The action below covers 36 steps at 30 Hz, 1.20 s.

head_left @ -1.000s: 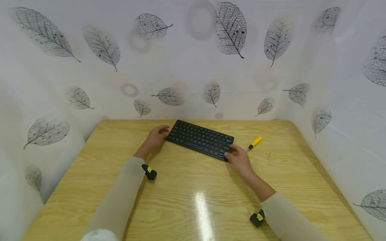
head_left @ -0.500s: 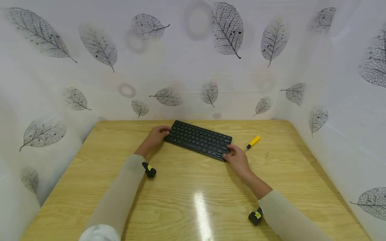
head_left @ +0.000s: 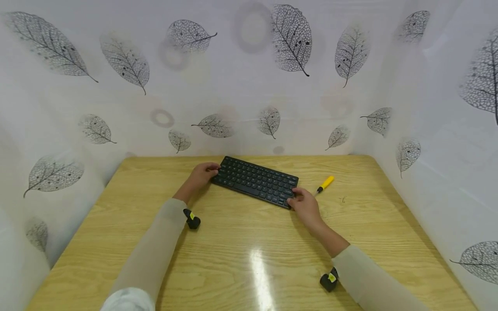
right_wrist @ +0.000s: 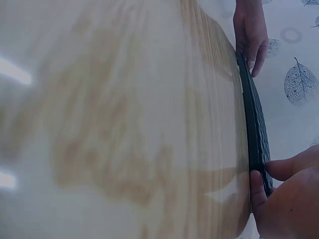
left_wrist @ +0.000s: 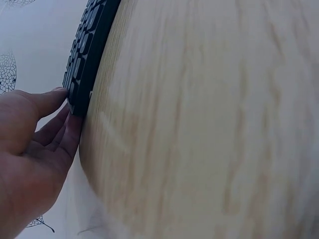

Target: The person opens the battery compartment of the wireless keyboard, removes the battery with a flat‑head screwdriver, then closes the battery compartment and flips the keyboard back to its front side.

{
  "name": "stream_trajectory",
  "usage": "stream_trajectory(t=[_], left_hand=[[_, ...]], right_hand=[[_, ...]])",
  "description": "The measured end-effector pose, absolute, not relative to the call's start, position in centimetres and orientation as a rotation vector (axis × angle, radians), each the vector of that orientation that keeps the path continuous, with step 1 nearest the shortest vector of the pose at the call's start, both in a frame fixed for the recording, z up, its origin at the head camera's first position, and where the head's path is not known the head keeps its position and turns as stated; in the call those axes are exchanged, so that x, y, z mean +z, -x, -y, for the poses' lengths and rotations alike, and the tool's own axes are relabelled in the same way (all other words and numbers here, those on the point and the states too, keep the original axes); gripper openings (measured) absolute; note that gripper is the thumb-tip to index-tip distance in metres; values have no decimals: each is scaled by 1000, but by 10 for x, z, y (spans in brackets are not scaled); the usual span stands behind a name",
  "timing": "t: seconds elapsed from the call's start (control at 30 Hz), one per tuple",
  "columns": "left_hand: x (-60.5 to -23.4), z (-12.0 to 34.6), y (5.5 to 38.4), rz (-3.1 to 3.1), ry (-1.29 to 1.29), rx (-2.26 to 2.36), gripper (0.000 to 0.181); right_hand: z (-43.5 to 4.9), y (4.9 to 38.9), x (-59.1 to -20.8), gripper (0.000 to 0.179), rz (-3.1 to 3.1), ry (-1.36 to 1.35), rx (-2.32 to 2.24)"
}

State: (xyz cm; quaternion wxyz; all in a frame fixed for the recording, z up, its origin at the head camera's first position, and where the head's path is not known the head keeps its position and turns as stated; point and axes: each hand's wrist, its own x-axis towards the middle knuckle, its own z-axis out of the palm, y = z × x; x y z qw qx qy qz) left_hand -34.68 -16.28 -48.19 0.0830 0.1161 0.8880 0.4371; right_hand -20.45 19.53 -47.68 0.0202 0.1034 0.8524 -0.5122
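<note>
Here on the surface [head_left: 218, 259], upper middle of the frame, the keyboard [head_left: 254, 181] slants down rightward; the left grip [head_left: 200, 176] has just closed in, pinching its left end, the right grip [head_left: 306, 207] pinches the other, so both ends look secured! Right of centre, a screwdriver [head_left: 327, 182].

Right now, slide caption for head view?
Left hand and right hand grip a keyboard by its ends, yellow-handled tool nearby on table.

Before us a wood-grained table [head_left: 218, 255], black keyboard [head_left: 254, 181] near its far edge, yellow-handled tool [head_left: 326, 184] to the right
</note>
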Motion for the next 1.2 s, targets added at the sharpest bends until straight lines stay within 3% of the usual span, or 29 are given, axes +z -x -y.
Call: stream_trajectory(t=[0.63, 1.2], left_hand=[[-481, 165, 350, -2675, -347, 1265, 30], [-475, 169, 320, -2696, -332, 1211, 30]], right_hand=[[-194, 207, -477, 44, -2654, -324, -1557], [-202, 208, -470, 41, -2742, -246, -1396]])
